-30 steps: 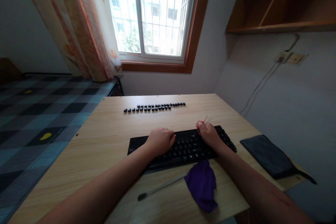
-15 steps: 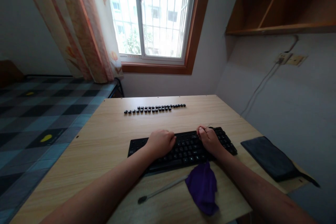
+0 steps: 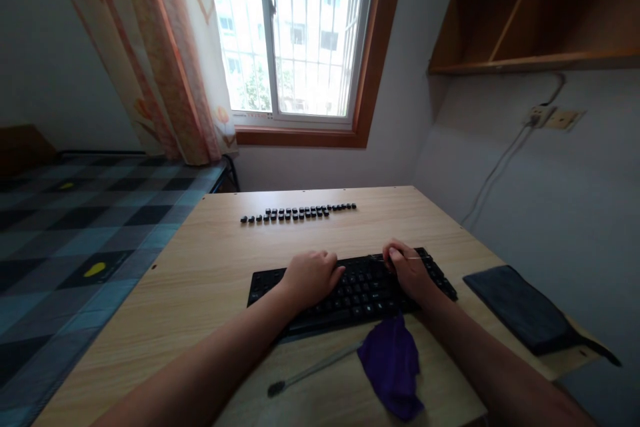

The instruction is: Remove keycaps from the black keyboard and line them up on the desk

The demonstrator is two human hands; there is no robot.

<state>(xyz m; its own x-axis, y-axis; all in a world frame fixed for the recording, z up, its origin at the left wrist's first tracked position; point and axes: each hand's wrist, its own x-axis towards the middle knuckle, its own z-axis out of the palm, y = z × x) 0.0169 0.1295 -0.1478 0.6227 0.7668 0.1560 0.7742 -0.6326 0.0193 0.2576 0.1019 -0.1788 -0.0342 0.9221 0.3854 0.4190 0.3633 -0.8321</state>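
A black keyboard (image 3: 345, 313) lies on the table below my hands, some of its key places bare. My left hand (image 3: 311, 279) rests over its left-middle part, fingers curled at the far edge and thumb along the keys. Over the right part is my right hand (image 3: 406, 270), closed on a thin wire-like tool (image 3: 415, 258) whose ends stick out on both sides of the fist. What the tool's tip touches is too small to tell. Removed black keycaps (image 3: 295, 216) stand in two rows behind the keyboard.
Near the front edge lie a long-handled brush (image 3: 315, 369) and a purple cloth (image 3: 393, 367) over its handle end. A dark pouch (image 3: 520, 307) lies at the table's right edge. To the left is a checkered bed (image 3: 100, 227); a wooden shelf (image 3: 530, 63) hangs on the right wall.
My right hand has shifted slightly right along the keyboard, and the thin tool shows more across its fist. The left hand stays on the keyboard. The whole view has tilted a little.
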